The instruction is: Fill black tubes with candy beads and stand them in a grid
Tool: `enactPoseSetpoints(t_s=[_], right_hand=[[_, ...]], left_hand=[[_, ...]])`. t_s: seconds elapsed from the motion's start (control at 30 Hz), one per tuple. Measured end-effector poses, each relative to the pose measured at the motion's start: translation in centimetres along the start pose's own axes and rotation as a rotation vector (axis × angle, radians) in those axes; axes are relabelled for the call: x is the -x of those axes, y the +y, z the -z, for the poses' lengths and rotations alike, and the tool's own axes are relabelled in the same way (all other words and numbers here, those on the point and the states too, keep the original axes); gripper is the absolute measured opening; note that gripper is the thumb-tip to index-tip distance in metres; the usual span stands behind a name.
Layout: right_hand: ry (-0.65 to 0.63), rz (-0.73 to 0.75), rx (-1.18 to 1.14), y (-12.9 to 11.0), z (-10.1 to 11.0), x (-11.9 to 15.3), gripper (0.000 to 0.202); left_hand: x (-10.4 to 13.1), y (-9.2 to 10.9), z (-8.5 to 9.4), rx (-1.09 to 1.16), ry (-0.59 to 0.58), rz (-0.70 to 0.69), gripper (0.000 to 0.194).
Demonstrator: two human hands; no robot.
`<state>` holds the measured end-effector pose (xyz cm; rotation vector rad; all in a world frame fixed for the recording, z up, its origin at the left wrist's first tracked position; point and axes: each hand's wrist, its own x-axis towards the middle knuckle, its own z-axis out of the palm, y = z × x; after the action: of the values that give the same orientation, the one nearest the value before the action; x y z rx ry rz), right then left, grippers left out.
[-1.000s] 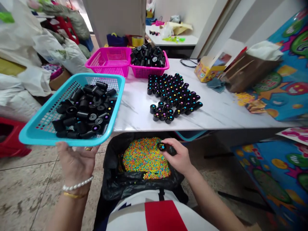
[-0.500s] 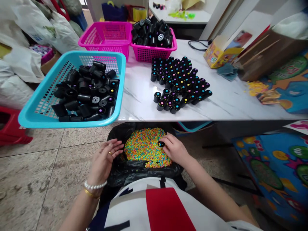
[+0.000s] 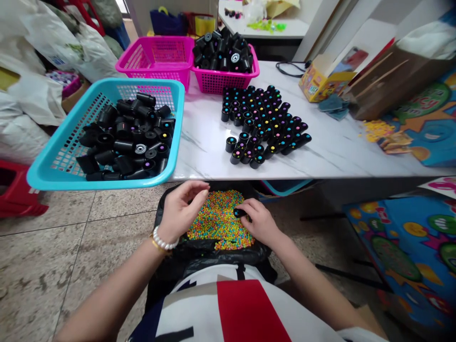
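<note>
Black cylinder (image 3: 238,213), short and with a touch of blue at its end, sits pinched between the thumb and fingers of the right hand (image 3: 262,222), above multicoloured beads (image 3: 221,218); the left hand (image 3: 180,211), fingers curled and thumb apart, hides some beads, near a table (image 3: 199,159) bearing a blue basket (image 3: 107,184) and upright cylinders (image 3: 265,123)

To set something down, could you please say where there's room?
Bare: the white marbled tabletop between turquoise plastic basket and black cylinders, and right of those, before the yellow cardboard box. Crowded: between cylinders and the loaded pink plastic basket.
</note>
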<state>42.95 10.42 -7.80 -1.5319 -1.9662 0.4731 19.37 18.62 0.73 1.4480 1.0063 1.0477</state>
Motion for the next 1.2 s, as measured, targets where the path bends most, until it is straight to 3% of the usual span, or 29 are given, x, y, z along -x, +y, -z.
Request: enactPoseSetpoints(t_s=[0.17,0.33,0.47,0.63,0.83,0.93,1.07,1.2], right_hand=[[0.092,-0.112,-0.198,-1.3,0.9,-0.2,0.030],[0.347,-0.247,-0.259,-2.4,3.1,-0.7,0.026],[0.566,-0.266,-0.235,-2.0,4.5,-2.1,0.030],[0.717,-0.216,0.075,-0.1,5.4,-5.1,0.025],[0.677,-0.185,0.284,1.3,5.4,-6.5,0.052],[0.644,-0.239,0.421,1.3,5.3,-6.2,0.051],[0.503,-0.256,0.472,1.2,5.6,-6.5,0.042],[0.390,-0.305,0.485,0.6,6.1,-8.1,0.045]], left_hand=[[-6.1,-0.2,-2.7,-0.037,0.019,-0.168,0.030],[-11.1,-1.9,-3.7,-0.106,0.114,-0.194,0.059],[-11.9,-2.9,-3.2,-0.071,0.091,-0.144,0.069],[-11.1,-2.8,-2.8,-0.160,0.042,-0.178,0.066],[-10.8,-2.4,-3.4,-0.542,0.040,-0.294,0.091],[-11.2,-2.2,-4.3,-0.766,0.037,-0.311,0.099],[-12.2,-1.5,-5.5,-1.006,-0.030,-0.277,0.095],[-13.1,-0.8,-6.0,-1.092,-0.097,-0.235,0.076]])
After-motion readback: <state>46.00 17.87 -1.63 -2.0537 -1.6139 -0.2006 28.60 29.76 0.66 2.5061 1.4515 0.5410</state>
